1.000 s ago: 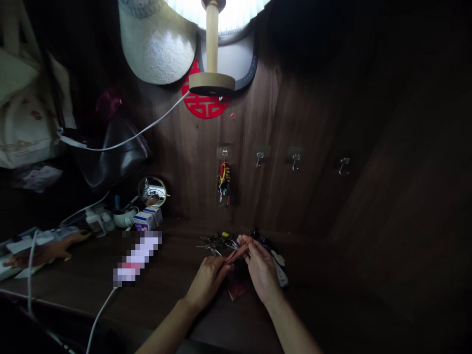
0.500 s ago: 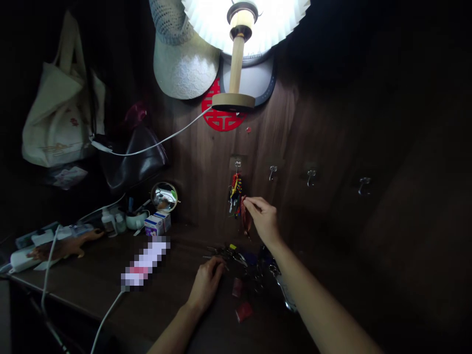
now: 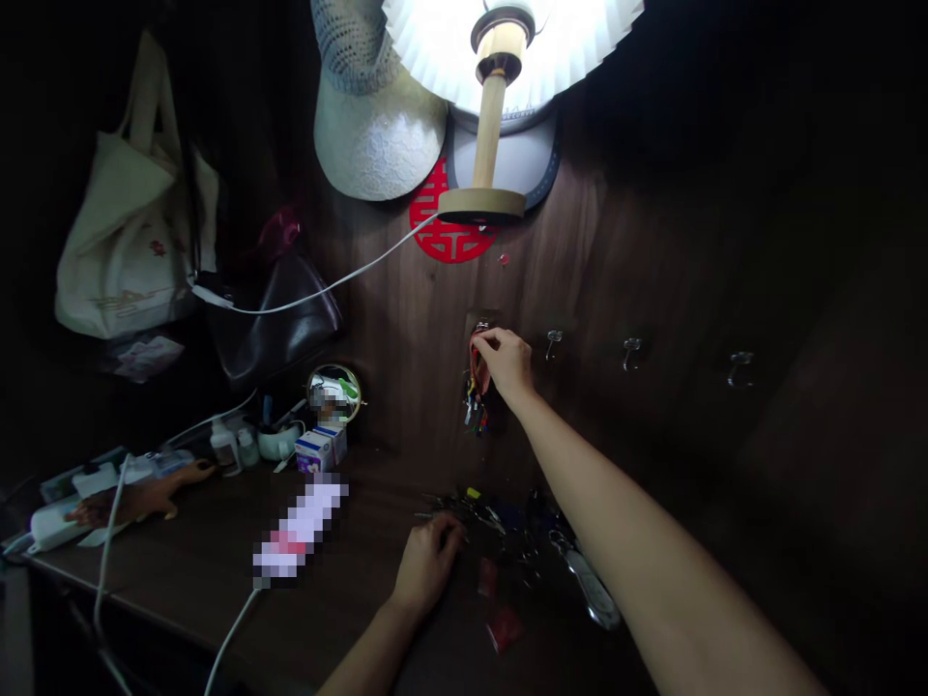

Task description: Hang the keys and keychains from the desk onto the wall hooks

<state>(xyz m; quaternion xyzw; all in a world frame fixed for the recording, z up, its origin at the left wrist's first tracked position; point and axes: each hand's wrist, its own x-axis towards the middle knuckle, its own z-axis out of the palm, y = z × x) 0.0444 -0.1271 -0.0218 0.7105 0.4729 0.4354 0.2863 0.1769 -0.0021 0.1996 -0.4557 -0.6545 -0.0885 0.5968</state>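
At the leftmost wall hook (image 3: 482, 327), my right hand (image 3: 507, 362) pinches a reddish corded strand (image 3: 476, 360) between thumb and fingertips. A bunch of multicoloured braided cords (image 3: 475, 411) hangs from that hook, partly covered by the strand and my fingers. My left hand (image 3: 427, 561) rests on the desk with loosely bent fingers, and I see nothing held in it. Just beyond its fingertips lies a dark heap of keys and metal pieces (image 3: 500, 517), with a small yellow piece (image 3: 474, 493) among them. Two small red packets (image 3: 504, 628) lie to its right.
Bare hooks (image 3: 632, 353) line the wall to the right. A lit lamp (image 3: 489, 130) and caps (image 3: 381, 135) are above. On the left are a phone-like blurred object (image 3: 301, 532) with a white cable, a round mirror (image 3: 333, 394), small boxes (image 3: 319, 449) and hanging bags (image 3: 137, 232).
My right hand has risen with the reddish strand from below and beside the cords to the hook. My left hand stays by the keys. The whole view has shifted slightly.
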